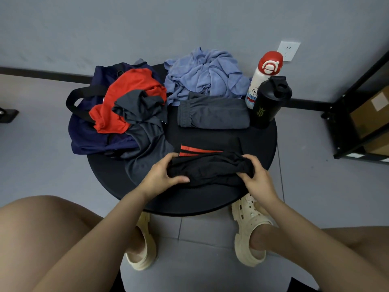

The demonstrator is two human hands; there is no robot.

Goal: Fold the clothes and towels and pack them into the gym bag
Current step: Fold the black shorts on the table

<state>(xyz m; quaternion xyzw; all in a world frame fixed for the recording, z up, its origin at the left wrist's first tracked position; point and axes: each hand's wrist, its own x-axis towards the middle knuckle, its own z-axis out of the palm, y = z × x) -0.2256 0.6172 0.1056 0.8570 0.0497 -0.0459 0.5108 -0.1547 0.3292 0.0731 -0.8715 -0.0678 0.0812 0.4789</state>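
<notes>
Both our hands on black red-striped shorts point(207, 165) at near edge of round black table point(185, 204): left hand point(161, 175) grips left end, right hand point(255, 178) pinches right end. Navy fabric gym bag point(88, 135) far left, under red shirt point(128, 95).

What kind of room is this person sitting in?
Probably a plain indoor room, perhaps a storeroom or studio: bare grey wall with a white wall socket, black metal shelving holding a brown cardboard box, small round black table.
</notes>
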